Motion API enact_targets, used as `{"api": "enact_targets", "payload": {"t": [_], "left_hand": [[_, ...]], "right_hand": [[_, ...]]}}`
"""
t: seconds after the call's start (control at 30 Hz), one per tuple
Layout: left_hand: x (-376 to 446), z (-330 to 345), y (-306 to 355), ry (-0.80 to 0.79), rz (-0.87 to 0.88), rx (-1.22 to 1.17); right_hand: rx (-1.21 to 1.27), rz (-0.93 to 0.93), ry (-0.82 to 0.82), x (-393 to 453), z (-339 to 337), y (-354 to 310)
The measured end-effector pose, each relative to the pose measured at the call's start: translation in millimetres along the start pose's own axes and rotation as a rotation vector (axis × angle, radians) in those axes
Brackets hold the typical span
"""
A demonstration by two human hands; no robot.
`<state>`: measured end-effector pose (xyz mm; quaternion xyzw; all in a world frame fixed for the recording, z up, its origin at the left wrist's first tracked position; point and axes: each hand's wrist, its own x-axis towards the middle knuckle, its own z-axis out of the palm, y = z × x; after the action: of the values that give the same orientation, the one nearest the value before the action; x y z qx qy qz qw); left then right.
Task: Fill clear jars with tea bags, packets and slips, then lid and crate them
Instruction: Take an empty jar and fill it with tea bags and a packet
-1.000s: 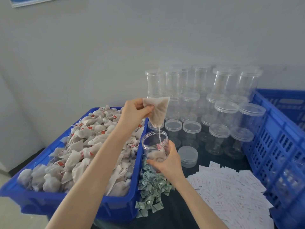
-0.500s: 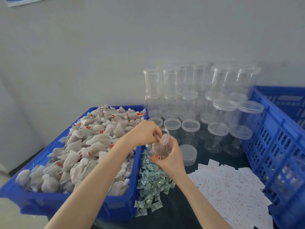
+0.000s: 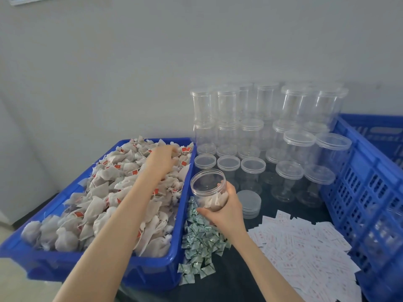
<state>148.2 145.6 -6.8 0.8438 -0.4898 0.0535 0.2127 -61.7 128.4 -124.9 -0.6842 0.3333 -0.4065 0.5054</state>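
Clear jar (image 3: 209,189) held by right grip (image 3: 225,211); left grip (image 3: 161,160) apart.

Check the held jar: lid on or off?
Off. The jar in the right hand shows an open rim, with tea bags inside.

glossy clear plastic jar (image 3: 208,188), smooth blue plastic bin (image 3: 152,273)
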Motion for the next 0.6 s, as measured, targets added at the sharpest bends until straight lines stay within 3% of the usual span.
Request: {"api": "enact_targets", "payload": {"t": [0.1, 0.3, 0.5, 0.6], "left_hand": [[0.0, 20.9, -25.2, -0.146, -0.135, 0.4], [-5.1, 27.7, -34.4, -0.084, -0.143, 0.404], [-8.6, -4.9, -20.9, 0.222, -0.104, -0.164], [-13.4, -32.5, -3.5, 0.171, -0.054, -0.585]], "right_hand": [[0.019, 0.025, -0.004, -1.3, 0.8, 0.8], [0.003, 0.041, -0.013, -3.7, 1.6, 3.8], [0.003, 0.039, -0.011, -2.6, 3.6, 4.3], [0.0, 0.03, -0.008, -1.4, 5.3, 6.3]]}}
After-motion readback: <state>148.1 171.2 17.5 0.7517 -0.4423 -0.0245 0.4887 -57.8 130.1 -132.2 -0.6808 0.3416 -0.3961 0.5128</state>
